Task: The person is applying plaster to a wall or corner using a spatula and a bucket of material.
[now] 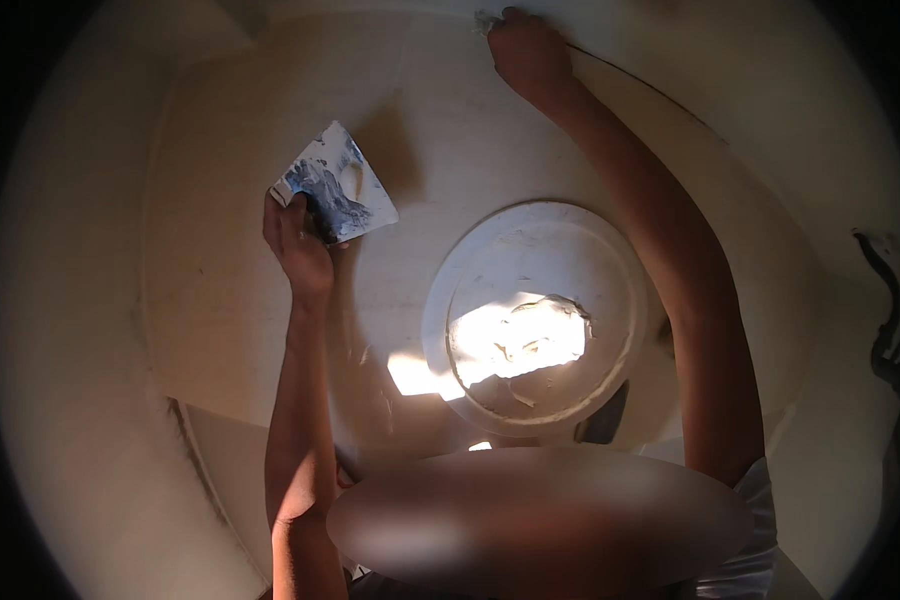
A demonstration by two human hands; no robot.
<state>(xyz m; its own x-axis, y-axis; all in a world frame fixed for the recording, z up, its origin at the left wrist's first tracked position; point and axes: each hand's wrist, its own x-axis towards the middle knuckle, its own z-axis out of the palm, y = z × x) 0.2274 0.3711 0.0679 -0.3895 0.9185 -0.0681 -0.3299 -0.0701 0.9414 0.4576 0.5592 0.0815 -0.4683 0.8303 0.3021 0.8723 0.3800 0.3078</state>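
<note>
My left hand (299,245) grips a square board (345,185) at the left of centre, its pale face smeared with white and blue-grey paste. My right hand (530,55) is raised to the top of the view, fingers closed on a small whitish, crumpled-looking item (485,22) that is too indistinct to name. A thin dark line (650,85) runs from beside that hand down to the right; whether it is a cord or a seam is unclear. Between my forearms lies a pale round disc (530,240) with a raised rim and rough lumps in a sunlit patch.
Pale curved walls (70,300) bend round a broad beige surface (220,300) under the disc. A dark flat piece (602,410) pokes out below the disc. At the far right is a dark, twisted shape (880,310), too dim to name.
</note>
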